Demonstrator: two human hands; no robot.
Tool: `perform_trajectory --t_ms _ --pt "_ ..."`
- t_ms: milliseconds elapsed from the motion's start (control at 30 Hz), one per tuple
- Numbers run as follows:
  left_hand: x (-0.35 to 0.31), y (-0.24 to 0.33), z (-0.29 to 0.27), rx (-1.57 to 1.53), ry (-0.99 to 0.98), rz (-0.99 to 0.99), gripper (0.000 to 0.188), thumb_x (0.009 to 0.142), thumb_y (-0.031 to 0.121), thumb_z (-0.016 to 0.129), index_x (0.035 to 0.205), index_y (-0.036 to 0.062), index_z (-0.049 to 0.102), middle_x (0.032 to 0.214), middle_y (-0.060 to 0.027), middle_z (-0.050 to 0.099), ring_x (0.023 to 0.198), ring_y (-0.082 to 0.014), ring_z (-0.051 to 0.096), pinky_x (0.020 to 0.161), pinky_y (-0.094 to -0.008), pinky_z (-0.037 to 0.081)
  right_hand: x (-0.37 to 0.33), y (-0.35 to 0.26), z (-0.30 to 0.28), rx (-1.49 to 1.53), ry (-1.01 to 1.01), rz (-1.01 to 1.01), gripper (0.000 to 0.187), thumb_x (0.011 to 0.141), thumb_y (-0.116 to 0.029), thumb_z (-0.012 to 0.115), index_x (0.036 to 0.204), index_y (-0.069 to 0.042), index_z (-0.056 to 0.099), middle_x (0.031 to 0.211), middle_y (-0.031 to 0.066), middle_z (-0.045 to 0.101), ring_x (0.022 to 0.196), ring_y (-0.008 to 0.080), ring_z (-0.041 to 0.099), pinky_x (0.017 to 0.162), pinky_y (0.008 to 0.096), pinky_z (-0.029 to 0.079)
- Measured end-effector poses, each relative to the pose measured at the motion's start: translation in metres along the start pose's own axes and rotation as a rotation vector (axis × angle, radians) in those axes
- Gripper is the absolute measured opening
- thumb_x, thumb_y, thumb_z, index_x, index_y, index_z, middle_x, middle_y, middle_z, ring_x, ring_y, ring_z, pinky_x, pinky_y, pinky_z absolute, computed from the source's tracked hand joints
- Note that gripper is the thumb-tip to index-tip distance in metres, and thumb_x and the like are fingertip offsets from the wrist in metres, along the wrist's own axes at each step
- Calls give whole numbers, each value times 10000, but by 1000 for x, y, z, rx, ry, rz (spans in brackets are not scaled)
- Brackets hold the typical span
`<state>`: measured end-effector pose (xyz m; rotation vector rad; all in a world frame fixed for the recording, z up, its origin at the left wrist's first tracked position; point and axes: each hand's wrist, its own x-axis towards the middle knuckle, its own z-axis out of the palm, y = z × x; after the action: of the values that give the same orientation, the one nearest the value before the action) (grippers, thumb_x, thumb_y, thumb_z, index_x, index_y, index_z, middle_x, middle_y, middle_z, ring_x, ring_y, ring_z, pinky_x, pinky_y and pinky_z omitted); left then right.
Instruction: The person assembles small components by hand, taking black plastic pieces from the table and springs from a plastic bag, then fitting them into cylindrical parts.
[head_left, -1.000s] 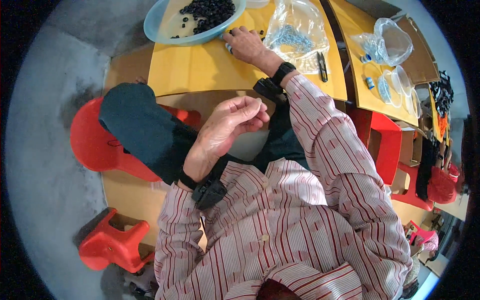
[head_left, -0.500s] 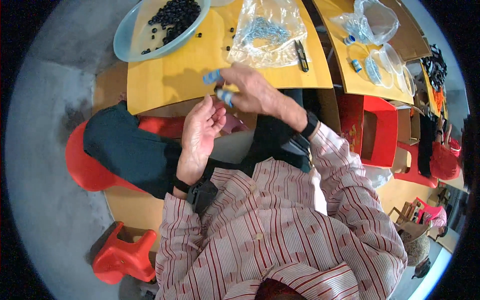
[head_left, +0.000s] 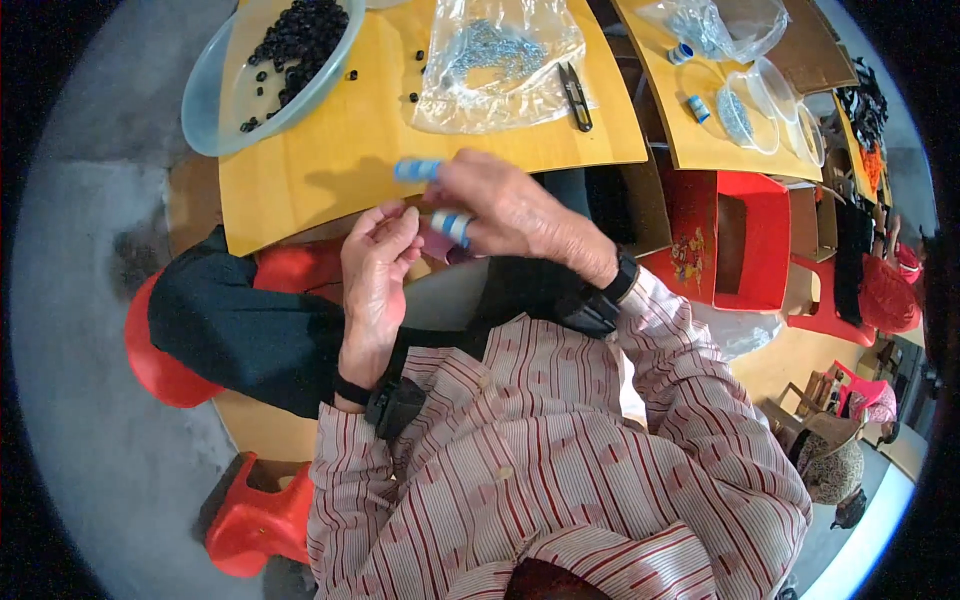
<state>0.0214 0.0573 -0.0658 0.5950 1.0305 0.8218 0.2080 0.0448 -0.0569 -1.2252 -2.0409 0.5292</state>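
Black pieces (head_left: 305, 45) mostly unused, heaped in basin (head_left: 205, 120), strays (head_left: 352, 75) right of it; front-right of basin, right hand (head_left: 505, 205) spread wide, left hand (head_left: 375, 255) narrowed, can't tell if holding anything.

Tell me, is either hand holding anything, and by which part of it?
I can't tell: the left hand is pinched with nothing clear in it, and the blurred right hand shows nothing distinct between its blue-wrapped fingers.

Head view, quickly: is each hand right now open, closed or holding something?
Left hand: fingers curled; whether it holds anything cannot be told.
Right hand: open, thumb and finger apart; nothing visibly held.
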Motion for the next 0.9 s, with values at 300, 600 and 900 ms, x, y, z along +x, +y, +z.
perform_trajectory --t_ms 300,600,900 --pt "3 -2 9 -26 -101 -106 162 849 126 631 971 33 578 872 -60 629 724 -92 567 685 -212 445 -10 81 -45 -215 271 307 443 754 28 567 1181 -62 498 930 83 626 859 225 614 773 322 492" --pt "2 0 7 -8 -175 -101 212 841 104 630 1019 6 569 919 -81 620 773 -105 573 715 -225 456 -3 89 -31 -371 179 273 313 661 24 564 954 -42 479 911 87 604 869 291 572 752 387 486" --pt "-5 1 5 -11 -187 -35 279 826 65 632 1082 -17 560 947 -89 616 792 -118 574 734 -222 456 -4 93 -13 -553 202 256 322 677 -26 590 977 -53 479 850 94 608 847 323 562 720 406 480"
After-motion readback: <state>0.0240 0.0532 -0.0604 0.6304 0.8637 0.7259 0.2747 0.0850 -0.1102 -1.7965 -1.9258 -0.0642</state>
